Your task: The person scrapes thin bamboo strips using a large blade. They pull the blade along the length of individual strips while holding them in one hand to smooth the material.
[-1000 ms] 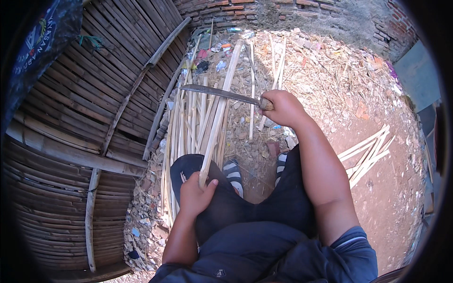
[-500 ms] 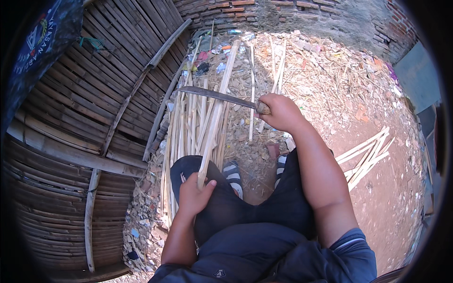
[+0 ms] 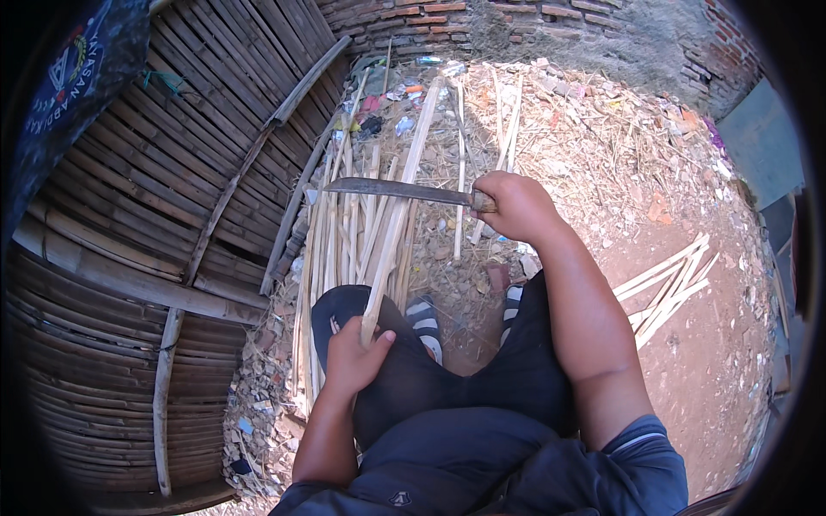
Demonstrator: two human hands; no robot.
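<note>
My left hand (image 3: pixel 354 353) is closed round the near end of a long pale bamboo strip (image 3: pixel 397 224) beside my left knee. The strip slants away from me, its far end over the littered ground. My right hand (image 3: pixel 514 206) grips the wooden handle of a machete (image 3: pixel 404 190). Its dark blade points left and lies across the strip around mid-length; whether it touches the wood I cannot tell. More split bamboo strips (image 3: pixel 331 249) lie in a bundle under and left of the held one.
A bamboo slat wall (image 3: pixel 172 189) rises close on my left, and a brick wall (image 3: pixel 551 30) closes the far side. Several cut strips (image 3: pixel 675 288) lie on the dirt at right. Shavings and rubble (image 3: pixel 594 146) cover the ground ahead. My sandalled feet (image 3: pixel 425 325) stand near the bundle.
The machete has come slightly nearer to me along the strip, and its blade now lies more level. My left hand and the strip have hardly moved.
</note>
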